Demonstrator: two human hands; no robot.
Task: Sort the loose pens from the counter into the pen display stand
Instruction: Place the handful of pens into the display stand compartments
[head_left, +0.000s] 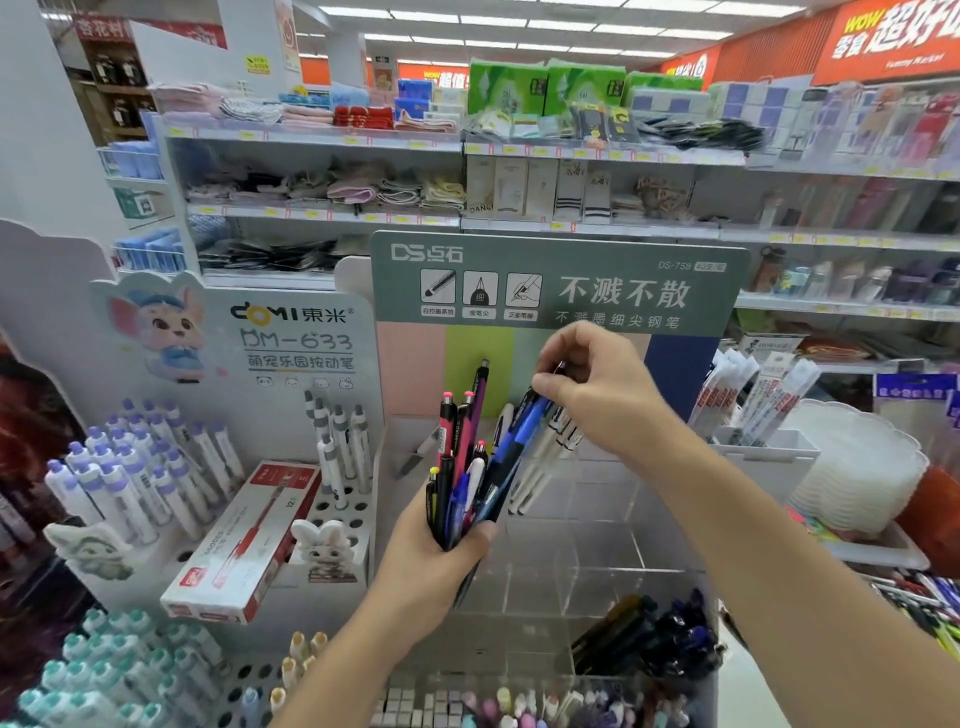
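Pens held above the clear display stand (545, 561).
A mixed bundle of pens (462, 483) is gripped upright by the left hand (434, 564); the top of a blue pen (522, 431) in that bundle is pinched by the right hand (592, 387).

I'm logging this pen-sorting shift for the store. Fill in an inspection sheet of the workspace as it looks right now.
Surface: clear acrylic pen display stand, most visible compartments bare; dark pens in a lower right one.
Job's things: mixed bundle of pens in the left hand; blue pen being pinched at its top.
Clutter: red pen box lying on the white holed stand; loose pens at far right.
Hands: left hand grips the bundle; right hand pinches the blue pen.
Cables: nothing seen.
Surroundings: store shelves with stocked goods; green header sign.
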